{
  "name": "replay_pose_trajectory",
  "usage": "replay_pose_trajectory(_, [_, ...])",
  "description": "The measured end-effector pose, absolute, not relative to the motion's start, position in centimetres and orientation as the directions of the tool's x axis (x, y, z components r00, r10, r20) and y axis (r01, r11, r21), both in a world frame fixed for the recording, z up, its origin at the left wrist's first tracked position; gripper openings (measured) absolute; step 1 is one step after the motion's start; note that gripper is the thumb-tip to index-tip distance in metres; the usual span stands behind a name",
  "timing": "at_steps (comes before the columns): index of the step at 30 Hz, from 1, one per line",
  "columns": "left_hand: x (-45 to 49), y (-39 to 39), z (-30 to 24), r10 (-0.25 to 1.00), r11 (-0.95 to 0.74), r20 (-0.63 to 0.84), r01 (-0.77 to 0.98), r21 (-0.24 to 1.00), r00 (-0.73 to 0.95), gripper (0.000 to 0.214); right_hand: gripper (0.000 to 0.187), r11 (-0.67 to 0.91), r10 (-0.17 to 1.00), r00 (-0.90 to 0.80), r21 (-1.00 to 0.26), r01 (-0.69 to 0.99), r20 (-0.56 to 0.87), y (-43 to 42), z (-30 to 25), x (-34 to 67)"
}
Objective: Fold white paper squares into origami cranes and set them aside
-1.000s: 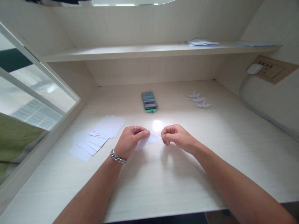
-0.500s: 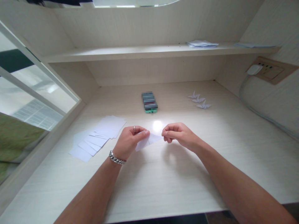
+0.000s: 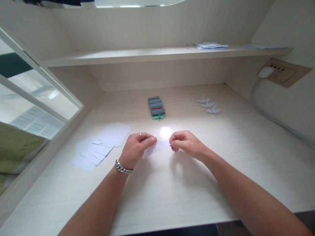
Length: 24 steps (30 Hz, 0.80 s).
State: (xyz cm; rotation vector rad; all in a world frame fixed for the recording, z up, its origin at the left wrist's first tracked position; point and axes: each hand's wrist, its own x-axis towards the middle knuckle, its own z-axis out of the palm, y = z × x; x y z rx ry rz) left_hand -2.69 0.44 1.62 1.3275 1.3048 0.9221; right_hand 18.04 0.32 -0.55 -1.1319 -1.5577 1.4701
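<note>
Just above the desk, a small folded piece of white paper (image 3: 155,148) stretches between my two hands. My left hand (image 3: 138,147), with a ring and a chain bracelet, pinches its left part between thumb and fingers. At the paper's right tip, my right hand (image 3: 185,143) is closed in a pinch. The right fingertips partly hide that corner. Left of my left hand, several loose white paper sheets (image 3: 98,149) lie fanned out and overlapping. Folded white paper cranes (image 3: 209,105) stand in a small group at the back right.
A pixelated phone-like object (image 3: 156,107) with a green end lies at the back centre. Paper stacks (image 3: 211,45) rest on the shelf (image 3: 123,56) above the desk (image 3: 157,196). On the right wall, a white plug (image 3: 266,72) sits in a socket, its cable (image 3: 275,123) trailing along the wall.
My right hand has tilted slightly, its fingertips lower at the paper's right corner. My left hand keeps its pinch. The whole view has shifted a little.
</note>
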Motion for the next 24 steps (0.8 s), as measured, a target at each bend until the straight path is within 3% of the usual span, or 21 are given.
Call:
replay_pose_trajectory(5, [-3.3,0.9,1.2,0.995,0.088,-0.092,0.123,0.988,0.026,0.025,0.014,-0.082,0.962,-0.258,-0.996,0.019,-0.084,0.5,0.1,18.3])
replay_pose_trajectory(9, [-2.5,0.6,1.2,0.995,0.077,-0.084,0.134,0.988,0.047,0.026,0.02,-0.047,0.96,-0.276,-0.998,0.034,-0.054,0.3,-0.2,17.7])
replay_pose_trajectory(15, [-2.0,0.5,0.9,0.975,0.068,-0.105,0.191,0.979,0.194,0.018,0.016,-0.078,0.978,-0.192,-0.997,-0.009,-0.075,0.2,-0.6,17.1])
replay_pose_trajectory(18, [-1.6,0.4,0.6,0.952,0.055,-0.124,0.243,0.968,0.279,0.014,0.013,-0.022,0.968,-0.247,-0.999,0.043,-0.032,0.2,-0.9,16.8])
replay_pose_trajectory(24, [-1.5,0.2,1.2,0.943,0.036,-0.121,0.267,0.963,0.309,0.009,0.013,-0.018,0.983,-0.183,-0.999,-0.035,-0.012,0.5,-0.7,17.5])
